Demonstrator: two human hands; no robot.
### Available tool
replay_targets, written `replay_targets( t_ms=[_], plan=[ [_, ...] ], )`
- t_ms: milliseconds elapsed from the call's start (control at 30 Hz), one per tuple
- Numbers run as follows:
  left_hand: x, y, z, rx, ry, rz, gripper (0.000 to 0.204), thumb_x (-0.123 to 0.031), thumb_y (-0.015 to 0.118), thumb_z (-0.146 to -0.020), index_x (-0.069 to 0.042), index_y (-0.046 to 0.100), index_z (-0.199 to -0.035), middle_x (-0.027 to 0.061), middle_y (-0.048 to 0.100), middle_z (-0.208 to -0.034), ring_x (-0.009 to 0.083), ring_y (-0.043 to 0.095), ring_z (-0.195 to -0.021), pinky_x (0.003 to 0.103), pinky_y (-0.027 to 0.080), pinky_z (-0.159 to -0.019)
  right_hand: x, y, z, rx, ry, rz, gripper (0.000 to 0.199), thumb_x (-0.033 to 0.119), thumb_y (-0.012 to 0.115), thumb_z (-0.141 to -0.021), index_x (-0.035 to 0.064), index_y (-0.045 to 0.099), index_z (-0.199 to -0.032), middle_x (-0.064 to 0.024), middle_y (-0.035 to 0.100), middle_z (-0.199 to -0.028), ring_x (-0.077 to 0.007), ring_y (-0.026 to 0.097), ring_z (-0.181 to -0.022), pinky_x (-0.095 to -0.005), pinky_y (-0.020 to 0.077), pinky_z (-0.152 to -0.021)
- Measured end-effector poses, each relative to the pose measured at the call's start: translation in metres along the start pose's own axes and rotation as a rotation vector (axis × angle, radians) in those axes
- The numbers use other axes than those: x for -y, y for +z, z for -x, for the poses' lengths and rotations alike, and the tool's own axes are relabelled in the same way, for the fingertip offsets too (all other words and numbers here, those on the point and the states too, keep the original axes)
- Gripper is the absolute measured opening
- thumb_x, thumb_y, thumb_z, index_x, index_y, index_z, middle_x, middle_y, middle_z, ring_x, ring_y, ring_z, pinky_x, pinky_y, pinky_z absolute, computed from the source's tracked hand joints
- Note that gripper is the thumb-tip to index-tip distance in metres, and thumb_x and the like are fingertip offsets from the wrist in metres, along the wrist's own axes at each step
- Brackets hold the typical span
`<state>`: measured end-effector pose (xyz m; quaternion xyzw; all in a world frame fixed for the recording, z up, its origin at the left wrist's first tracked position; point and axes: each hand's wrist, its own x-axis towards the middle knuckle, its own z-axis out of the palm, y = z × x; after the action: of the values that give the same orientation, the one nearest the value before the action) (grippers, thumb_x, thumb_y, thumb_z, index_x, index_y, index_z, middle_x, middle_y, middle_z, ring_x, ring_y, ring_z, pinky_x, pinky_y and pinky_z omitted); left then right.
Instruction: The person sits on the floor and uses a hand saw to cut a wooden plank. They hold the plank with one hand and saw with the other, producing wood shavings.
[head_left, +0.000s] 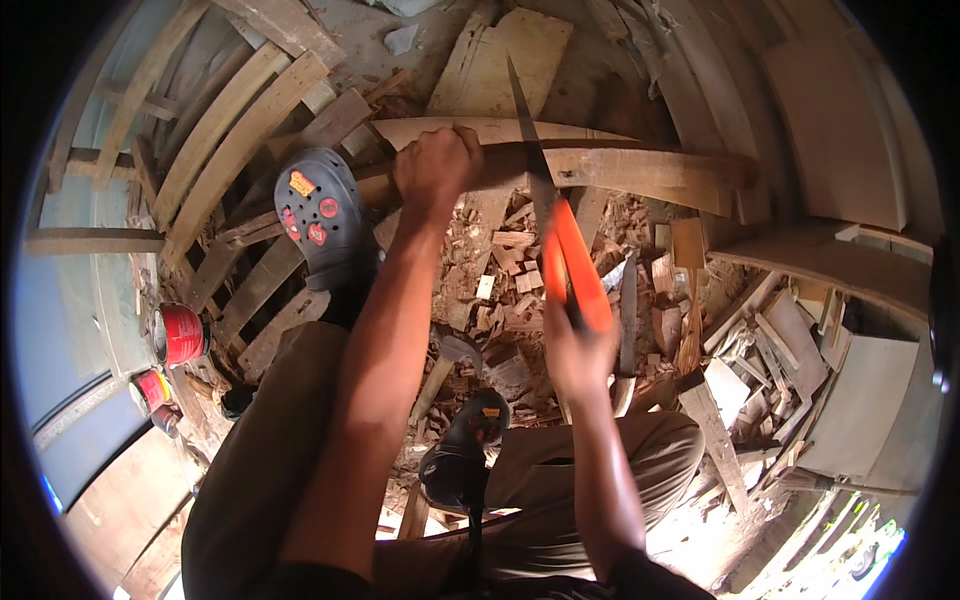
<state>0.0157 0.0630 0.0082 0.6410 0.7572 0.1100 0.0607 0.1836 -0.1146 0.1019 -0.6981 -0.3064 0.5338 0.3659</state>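
My right hand is closed round the orange handle of a handsaw. The saw's long, tapering blade points away from me and crosses a wooden beam, at the edge of a lighter sawn-looking part. To the left of the blade, my left hand grips the same beam with curled fingers. My left foot, in a dark clog with red and orange charms, rests against the wood left of that hand. The saw handle and right hand are slightly blurred.
Wood offcuts and chips cover the ground below the beam. Loose planks are stacked at left, near a red can. Boards and scrap lie at right. My other clog is beneath me, near a hammer-like tool.
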Motion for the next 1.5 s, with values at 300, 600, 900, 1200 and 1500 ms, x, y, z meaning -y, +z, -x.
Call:
replay_targets(
  t_ms=[300, 600, 900, 1200, 1500],
  plan=[
    [-0.003, -0.009, 0.006, 0.115, -0.052, -0.023, 0.049, -0.034, 0.043, -0.094, -0.001, 0.075, -0.076, 0.0258, 0.070, -0.079, 0.0410, 0.072, -0.076, 0.049, 0.058, -0.075, -0.046, -0.065, 0.132, 0.029, -0.172, 0.016, 0.009, 0.002, 0.062, -0.084, -0.0002, 0.066, -0.091, -0.0046, 0.066, -0.071, -0.0114, 0.062, -0.062, -0.0273, 0.0517, -0.063],
    [0.005, -0.006, -0.019, 0.221, -0.078, 0.005, 0.052, -0.043, 0.042, -0.095, -0.004, 0.076, -0.093, 0.0207, 0.073, -0.096, 0.0396, 0.071, -0.092, 0.048, 0.056, -0.085, -0.062, -0.013, 0.080, -0.065, -0.211, 0.111, 0.010, 0.008, 0.071, -0.078, 0.0016, 0.063, -0.076, -0.0089, 0.062, -0.062, -0.0118, 0.061, -0.060, -0.0306, 0.0505, -0.058],
    [-0.001, -0.001, -0.027, 0.240, -0.031, 0.054, 0.054, -0.047, 0.041, -0.095, -0.007, 0.077, -0.094, 0.0198, 0.073, -0.101, 0.0354, 0.071, -0.097, 0.047, 0.056, -0.088, -0.011, 0.034, -0.046, 0.006, -0.226, 0.034, 0.030, 0.014, 0.064, -0.088, -0.0003, 0.053, -0.065, 0.0020, 0.049, -0.052, -0.0056, 0.040, -0.049, -0.0315, 0.0324, -0.042],
    [-0.002, -0.004, -0.025, 0.234, -0.107, 0.097, 0.051, -0.047, 0.047, -0.093, -0.006, 0.077, -0.090, 0.0188, 0.073, -0.100, 0.0360, 0.071, -0.096, 0.044, 0.057, -0.086, -0.018, 0.017, -0.013, -0.024, -0.098, 0.098, 0.011, 0.006, 0.059, -0.093, -0.0002, 0.062, -0.101, 0.0011, 0.057, -0.078, -0.0035, 0.050, -0.064, -0.0234, 0.0379, -0.053],
    [0.002, -0.006, -0.029, 0.234, -0.089, 0.114, 0.052, -0.049, 0.046, -0.093, -0.007, 0.078, -0.089, 0.0171, 0.074, -0.094, 0.0354, 0.072, -0.091, 0.045, 0.057, -0.083, -0.067, -0.044, 0.107, 0.036, -0.336, 0.180, 0.018, 0.012, 0.061, -0.096, -0.0033, 0.067, -0.105, 0.0016, 0.059, -0.081, -0.0027, 0.052, -0.067, -0.0213, 0.0399, -0.053]
  ],
)
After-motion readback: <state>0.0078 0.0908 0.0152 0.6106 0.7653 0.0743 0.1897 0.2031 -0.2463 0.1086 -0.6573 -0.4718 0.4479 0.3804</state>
